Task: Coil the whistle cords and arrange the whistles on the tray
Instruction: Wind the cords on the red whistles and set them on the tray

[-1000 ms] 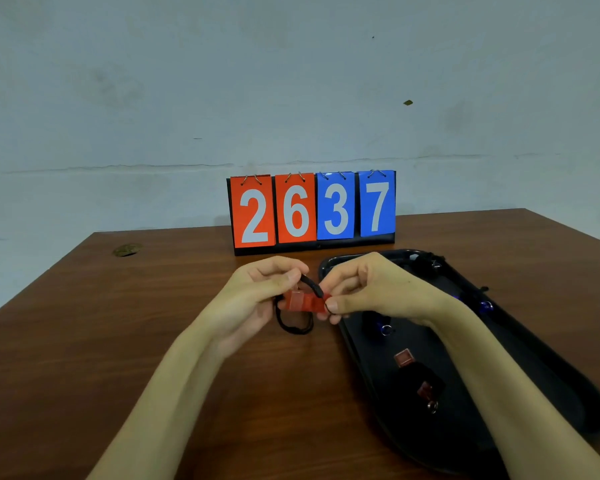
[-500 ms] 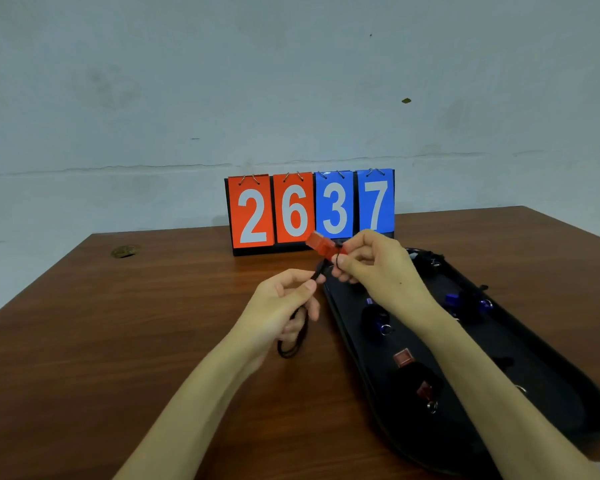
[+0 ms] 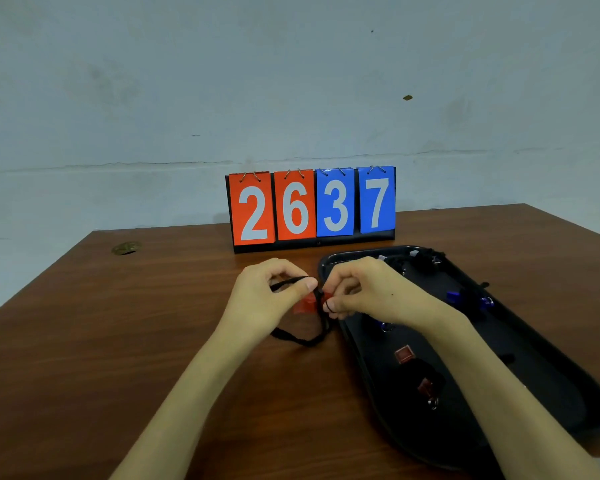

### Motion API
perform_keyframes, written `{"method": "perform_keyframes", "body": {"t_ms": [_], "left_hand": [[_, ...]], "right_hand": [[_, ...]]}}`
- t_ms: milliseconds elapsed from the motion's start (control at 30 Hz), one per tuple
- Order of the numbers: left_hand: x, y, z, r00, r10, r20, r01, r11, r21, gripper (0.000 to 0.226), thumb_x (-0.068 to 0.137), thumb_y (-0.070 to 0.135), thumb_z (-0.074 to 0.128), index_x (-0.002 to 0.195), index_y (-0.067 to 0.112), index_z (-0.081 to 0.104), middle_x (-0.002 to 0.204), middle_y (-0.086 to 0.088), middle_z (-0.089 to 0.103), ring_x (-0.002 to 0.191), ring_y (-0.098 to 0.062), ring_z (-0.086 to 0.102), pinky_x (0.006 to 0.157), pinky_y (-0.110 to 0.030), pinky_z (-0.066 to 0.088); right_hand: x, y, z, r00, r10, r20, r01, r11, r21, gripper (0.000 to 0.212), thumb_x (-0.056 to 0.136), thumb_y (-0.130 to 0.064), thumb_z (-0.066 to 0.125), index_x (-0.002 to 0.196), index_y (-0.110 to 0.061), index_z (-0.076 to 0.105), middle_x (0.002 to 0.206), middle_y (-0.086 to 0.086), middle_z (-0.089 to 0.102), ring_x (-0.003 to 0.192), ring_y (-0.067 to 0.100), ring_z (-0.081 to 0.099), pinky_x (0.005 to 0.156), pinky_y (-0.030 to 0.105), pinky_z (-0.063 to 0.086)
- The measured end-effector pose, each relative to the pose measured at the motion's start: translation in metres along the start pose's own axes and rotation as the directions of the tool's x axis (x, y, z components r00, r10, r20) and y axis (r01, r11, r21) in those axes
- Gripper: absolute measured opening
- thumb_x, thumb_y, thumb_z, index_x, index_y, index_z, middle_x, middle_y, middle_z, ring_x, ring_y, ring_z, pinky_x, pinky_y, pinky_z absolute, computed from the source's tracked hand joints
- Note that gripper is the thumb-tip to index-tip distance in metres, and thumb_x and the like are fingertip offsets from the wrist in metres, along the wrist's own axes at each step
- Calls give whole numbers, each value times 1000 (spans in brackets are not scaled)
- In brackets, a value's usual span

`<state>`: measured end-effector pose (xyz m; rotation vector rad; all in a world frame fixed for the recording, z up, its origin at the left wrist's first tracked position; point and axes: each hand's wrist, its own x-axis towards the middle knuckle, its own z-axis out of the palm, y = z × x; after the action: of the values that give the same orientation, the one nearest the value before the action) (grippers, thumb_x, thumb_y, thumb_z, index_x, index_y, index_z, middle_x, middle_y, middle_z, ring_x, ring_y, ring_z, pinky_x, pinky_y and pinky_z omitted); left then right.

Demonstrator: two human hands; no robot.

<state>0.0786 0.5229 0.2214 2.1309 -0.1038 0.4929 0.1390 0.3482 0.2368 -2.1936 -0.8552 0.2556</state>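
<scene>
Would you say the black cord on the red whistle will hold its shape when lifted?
Probably not: the black cord droops in a slack loop below the left hand, so it looks floppy. A pinch alone holds it, so it is likely light.

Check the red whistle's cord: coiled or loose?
Loose: below the red whistle, the cord droops in one slack loop to the table.

A red whistle was held just off the black tray's 10 o'clock rim, its black cord drooping in a loop toward 6 o'clock; a blue whistle lay inside.
</scene>
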Motion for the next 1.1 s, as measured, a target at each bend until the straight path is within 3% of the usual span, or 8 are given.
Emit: {"method": "perform_keyframes", "body": {"t_ms": [167,300,500,600,700,833,933,1100], "left_hand": [[2,1,-5,996,-91,-13,88,988,-126,5,81,27,68,77,28,68,75,13,66,72,12,58,57,-7,44],[1,0,-10,984,-177,35,180,937,-298,15,82,32,65,83,18,71,58,13,62,48,3,52,43,-10,37],[1,1,-4,971,-168,173,230,857,-462,23,87,27,59,72,11,67,50,4,49,40,-7,33,40,-19,24],[-1,1,-1,966,-136,218,233,823,-518,25,90,25,54,71,15,66,57,-4,53,39,-8,35,38,-20,25],[-4,2,3,948,-139,287,274,814,-512,28,91,32,52,82,8,64,57,-2,50,38,-8,30,36,-20,20],[-6,3,11,939,-176,296,299,840,-452,27,96,27,46,97,6,63,55,-2,48,39,-10,25,38,-21,16],[-4,2,12,944,-212,255,303,863,-405,19,95,25,49,102,11,59,52,1,51,35,-7,29,34,-17,21],[-3,2,12,965,-207,160,253,889,-380,13,92,22,55,93,11,61,50,3,53,34,-5,32,34,-15,24]], "right_hand": [[-2,-5,-2,995,-73,70,60,984,170,8,82,-7,66,89,-9,65,75,2,72,70,13,70,69,24,57],[-4,-7,-5,989,-125,73,100,955,280,8,82,-4,64,89,-8,64,75,5,72,72,18,70,68,26,57],[-6,-12,-9,985,-167,52,132,905,405,10,84,0,61,94,1,61,78,12,71,71,16,69,64,22,55],[-7,-14,-9,989,-149,-6,137,893,428,9,85,-2,59,94,0,61,78,9,71,70,14,69,65,21,54],[-5,-14,-10,986,-75,-150,134,889,437,6,86,-4,59,91,-6,62,76,6,71,68,12,68,64,21,55],[0,-8,-9,913,56,-405,108,923,370,5,85,-9,63,86,-13,62,72,2,72,66,11,68,65,21,55],[2,1,-9,824,118,-554,17,972,233,9,84,-16,66,92,-12,62,75,1,71,68,9,68,68,21,55],[4,8,-6,827,103,-552,-135,991,-18,12,85,-20,67,94,-13,62,78,0,69,73,9,65,73,24,54]]}}
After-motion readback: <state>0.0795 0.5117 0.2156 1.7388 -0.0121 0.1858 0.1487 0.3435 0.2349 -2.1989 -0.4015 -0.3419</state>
